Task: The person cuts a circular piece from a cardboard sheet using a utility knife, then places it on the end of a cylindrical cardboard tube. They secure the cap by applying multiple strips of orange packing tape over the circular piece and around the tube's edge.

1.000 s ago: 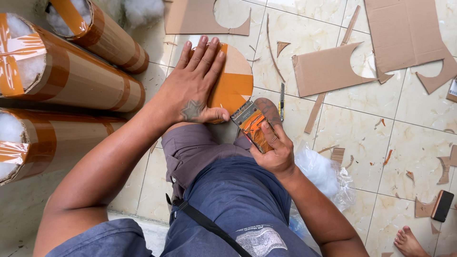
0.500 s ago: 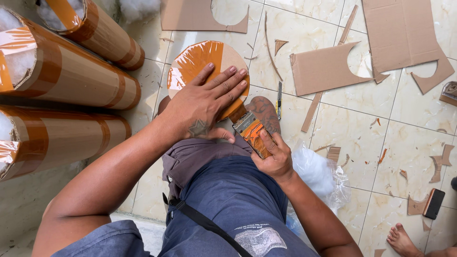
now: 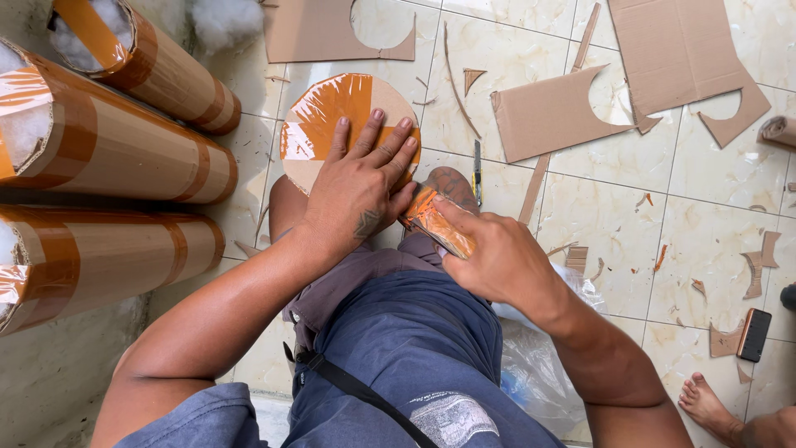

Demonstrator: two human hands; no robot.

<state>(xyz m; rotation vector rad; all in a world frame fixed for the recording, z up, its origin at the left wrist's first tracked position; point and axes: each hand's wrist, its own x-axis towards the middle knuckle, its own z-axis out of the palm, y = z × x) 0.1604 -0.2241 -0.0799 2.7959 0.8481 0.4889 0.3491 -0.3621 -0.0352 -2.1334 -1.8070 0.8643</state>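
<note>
My left hand [image 3: 361, 182] lies flat with fingers spread on a round cardboard disc [image 3: 332, 112] partly covered in orange tape, which rests over my knees. Just right of it, my right hand [image 3: 497, 257] grips a roll of orange tape [image 3: 435, 220] pressed against the disc's lower right edge. A strip of tape runs from the roll under my left palm.
Three cardboard tubes wrapped in orange tape [image 3: 124, 153] lie at the left, stuffed with white filling. Cut cardboard sheets [image 3: 555, 112] and scraps litter the tiled floor. A utility knife [image 3: 477, 170] lies by my knee. A phone [image 3: 753, 334] and another person's foot [image 3: 709, 402] are at lower right.
The disc has turned and shifted so more of its orange taped face shows. My left hand slid lower on it, and my right hand moved the tape roll closer under the left palm.
</note>
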